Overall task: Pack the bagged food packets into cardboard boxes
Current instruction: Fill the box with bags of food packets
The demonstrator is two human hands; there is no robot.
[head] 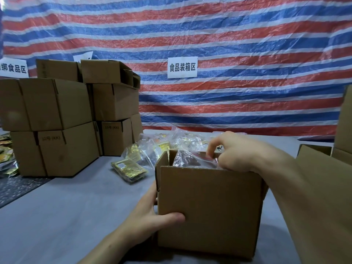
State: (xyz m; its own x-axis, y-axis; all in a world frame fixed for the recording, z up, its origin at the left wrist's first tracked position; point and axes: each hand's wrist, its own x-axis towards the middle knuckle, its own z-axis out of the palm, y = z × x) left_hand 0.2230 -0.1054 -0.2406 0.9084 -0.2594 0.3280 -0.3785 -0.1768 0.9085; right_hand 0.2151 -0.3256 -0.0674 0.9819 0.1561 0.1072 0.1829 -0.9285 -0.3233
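Packet in a clear bag with a red zip strip sat partly inside the open box, its top showing above the rim. Your right hand reached over the rim, fingers curled, pinching the bag's top edge. Your left hand gripped the box's lower left corner, thumb across the front face, steadying it on the table. Loose packets lay just behind and left of the box, so much packing seemingly remained. Stacked boxes stood closed at far left; whether they were filled could not be told. Your box's flaps stood unfolded.
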